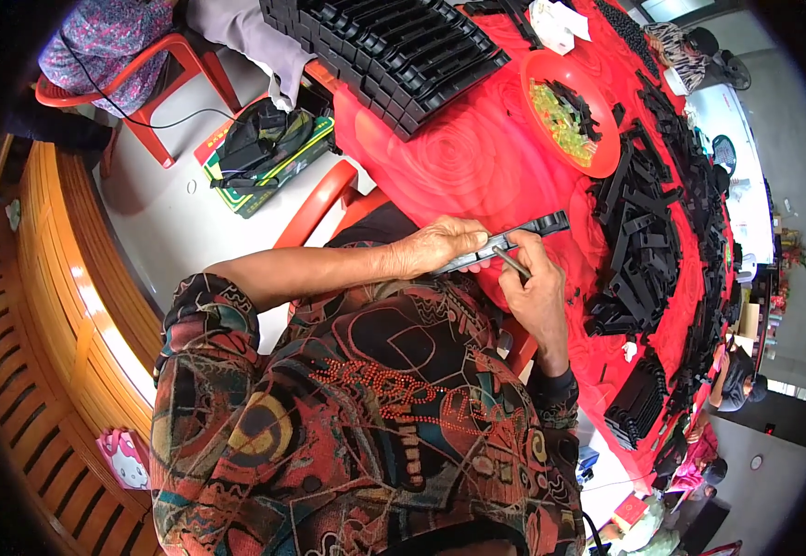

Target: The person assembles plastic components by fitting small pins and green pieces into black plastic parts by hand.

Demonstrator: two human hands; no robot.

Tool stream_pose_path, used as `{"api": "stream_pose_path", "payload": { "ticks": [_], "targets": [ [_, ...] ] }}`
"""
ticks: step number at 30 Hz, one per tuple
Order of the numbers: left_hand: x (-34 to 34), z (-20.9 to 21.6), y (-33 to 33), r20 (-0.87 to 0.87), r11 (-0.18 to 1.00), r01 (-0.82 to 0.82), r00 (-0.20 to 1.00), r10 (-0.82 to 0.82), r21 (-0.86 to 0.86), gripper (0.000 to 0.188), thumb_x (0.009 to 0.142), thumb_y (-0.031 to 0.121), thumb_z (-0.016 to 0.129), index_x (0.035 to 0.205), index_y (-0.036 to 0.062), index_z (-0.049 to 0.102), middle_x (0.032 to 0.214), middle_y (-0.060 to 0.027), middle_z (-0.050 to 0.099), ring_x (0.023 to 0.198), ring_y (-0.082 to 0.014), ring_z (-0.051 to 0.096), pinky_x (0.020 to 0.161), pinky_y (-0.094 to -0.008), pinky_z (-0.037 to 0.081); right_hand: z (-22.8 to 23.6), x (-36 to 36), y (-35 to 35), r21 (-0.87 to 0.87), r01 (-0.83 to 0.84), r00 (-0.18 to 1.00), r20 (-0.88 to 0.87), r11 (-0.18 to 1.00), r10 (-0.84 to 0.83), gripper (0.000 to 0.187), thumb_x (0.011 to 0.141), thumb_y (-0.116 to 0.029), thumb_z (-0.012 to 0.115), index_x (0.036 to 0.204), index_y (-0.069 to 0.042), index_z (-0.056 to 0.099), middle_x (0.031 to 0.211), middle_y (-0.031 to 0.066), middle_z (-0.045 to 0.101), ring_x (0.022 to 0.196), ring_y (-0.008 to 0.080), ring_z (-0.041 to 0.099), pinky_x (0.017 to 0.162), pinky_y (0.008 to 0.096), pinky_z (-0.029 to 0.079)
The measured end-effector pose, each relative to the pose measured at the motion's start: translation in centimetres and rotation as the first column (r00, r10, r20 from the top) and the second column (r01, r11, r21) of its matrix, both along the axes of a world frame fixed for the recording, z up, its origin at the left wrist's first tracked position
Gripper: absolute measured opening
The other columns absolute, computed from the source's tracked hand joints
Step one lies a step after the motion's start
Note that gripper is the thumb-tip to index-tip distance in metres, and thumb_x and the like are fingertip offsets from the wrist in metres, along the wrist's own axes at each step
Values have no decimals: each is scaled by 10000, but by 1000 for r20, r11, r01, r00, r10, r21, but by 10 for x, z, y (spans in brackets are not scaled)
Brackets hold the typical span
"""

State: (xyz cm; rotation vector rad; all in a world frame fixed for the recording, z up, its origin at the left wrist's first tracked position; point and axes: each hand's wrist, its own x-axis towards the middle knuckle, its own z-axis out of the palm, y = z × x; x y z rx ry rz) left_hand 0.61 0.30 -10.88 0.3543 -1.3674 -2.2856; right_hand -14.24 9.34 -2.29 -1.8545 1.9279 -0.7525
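A long black plastic strip (514,239) is gripped in the left hand (440,246), whose fingers are curled round its near end, so that the strip is held above the red tabletop (459,157). A thin metal tool (511,263) is pinched between the fingers of the right hand (535,295) and laid against the strip, just beside the left hand. Beyond the right hand a heap of black plastic parts (639,250) is piled, and farther off a red tray (570,116) of yellow-green pieces is seen.
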Motion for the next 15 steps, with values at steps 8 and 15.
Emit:
{"api": "stream_pose_path", "payload": {
  "ticks": [8, 15],
  "targets": [
    [-1, -1, -1, -3, 999, -29, 1000, 29, -38, 273, 947, 228, 433, 929, 10, 596, 809, -37, 609, 757, -100, 559, 719, -253, 445, 0, 2, 0, -4, 14, 981, 195, 1000, -13, 333, 718, 53, 510, 1044, -12, 514, 561, -2, 378, 509, 66, 375, 462, 250, 299],
    [-3, 4, -5, 35, 998, -6, 999, 4, 61, 270, 929, 215, 433, 889, 20, 614, 791, -38, 611, 724, -108, 545, 689, -258, 425, -7, 2, 0, -148, -2, 975, -220, 989, -31, 336, 717, 19, 542, 1049, -21, 518, 550, 80, 408, 468, 177, 426, 477, 317, 367]
  ]
}}
